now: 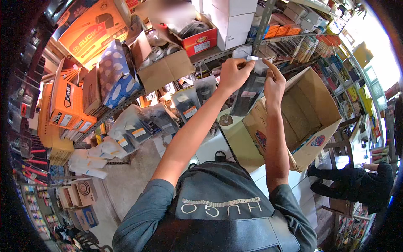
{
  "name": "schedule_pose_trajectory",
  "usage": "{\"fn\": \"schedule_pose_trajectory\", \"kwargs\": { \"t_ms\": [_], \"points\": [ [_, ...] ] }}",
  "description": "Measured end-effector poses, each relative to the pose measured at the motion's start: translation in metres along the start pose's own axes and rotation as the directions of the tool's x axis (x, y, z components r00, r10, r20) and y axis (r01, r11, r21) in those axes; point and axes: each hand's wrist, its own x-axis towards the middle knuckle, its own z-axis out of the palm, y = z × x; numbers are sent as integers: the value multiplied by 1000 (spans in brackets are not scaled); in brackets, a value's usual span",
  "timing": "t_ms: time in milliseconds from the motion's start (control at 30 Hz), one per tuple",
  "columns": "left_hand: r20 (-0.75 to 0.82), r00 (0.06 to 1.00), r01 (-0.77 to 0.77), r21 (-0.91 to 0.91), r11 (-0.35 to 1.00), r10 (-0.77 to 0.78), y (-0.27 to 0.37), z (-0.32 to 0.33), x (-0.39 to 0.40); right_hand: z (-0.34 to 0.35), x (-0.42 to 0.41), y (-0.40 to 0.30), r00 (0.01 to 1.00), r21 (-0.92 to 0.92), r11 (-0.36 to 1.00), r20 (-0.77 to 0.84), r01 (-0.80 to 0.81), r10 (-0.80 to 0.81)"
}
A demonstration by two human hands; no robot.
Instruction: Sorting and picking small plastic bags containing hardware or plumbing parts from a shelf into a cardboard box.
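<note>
My left hand and my right hand are raised before the metal shelf. Between them hangs a clear plastic bag of dark contents with small labels. The fingertips of both hands pinch its top edge. Further similar bags hang along the shelf edge to the left, among them a bag with an orange and white label. An open cardboard box stands to the right of my right forearm, on a pale greenish surface. What exactly the dark contents are cannot be told.
Cardboard boxes, a red box and an orange box fill the shelf. A roll of tape lies by the hanging bag. Another person in dark clothes is at the right. Packed racks stand along both sides.
</note>
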Motion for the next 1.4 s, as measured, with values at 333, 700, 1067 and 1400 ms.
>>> {"fn": "schedule_pose_trajectory", "kwargs": {
  "t_ms": [333, 700, 1067, 1400],
  "points": [
    [59, 986, 150, 113, 982, -158, -20, 53, 20, -25, 47, 33, 1000, -255, 966, 14, 30, -27],
    [132, 944, 283, 153, 947, -303, -42, 64, 11, -34, 44, 54, 990, -328, 937, 112, 121, -88],
    [112, 968, 217, 71, 973, -224, -52, 67, -1, -40, 45, 49, 986, -367, 930, 166, 32, 32],
    [87, 971, 213, 92, 973, -221, -73, 78, -17, -41, 59, 72, 920, -508, 817, 387, 272, -66]
  ]
}}
